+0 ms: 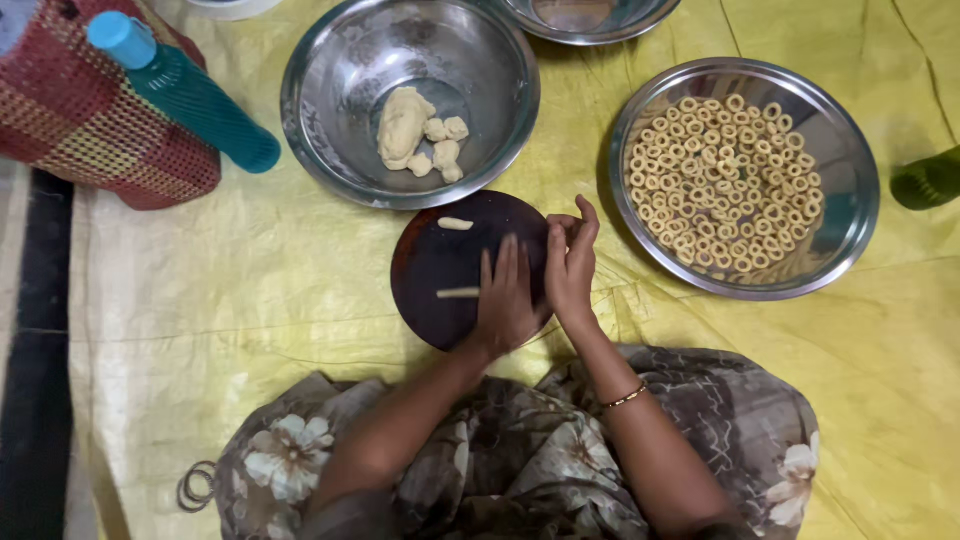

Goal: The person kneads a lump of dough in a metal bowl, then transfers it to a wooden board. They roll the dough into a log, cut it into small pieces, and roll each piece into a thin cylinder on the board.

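Rolling the thin dough strand point(458, 293) at frame centre on the dark round board point(430, 270), keep your flat, open left hand point(507, 300) pressing evenly; your right hand point(570, 262) curls narrowly, contents I cannot tell.

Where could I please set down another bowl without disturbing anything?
The yellow sheet lies bare left of the round board, below the basket. Another patch lies lower right, under the tray of rings. Between the dough bowl, board and tray it is crowded.
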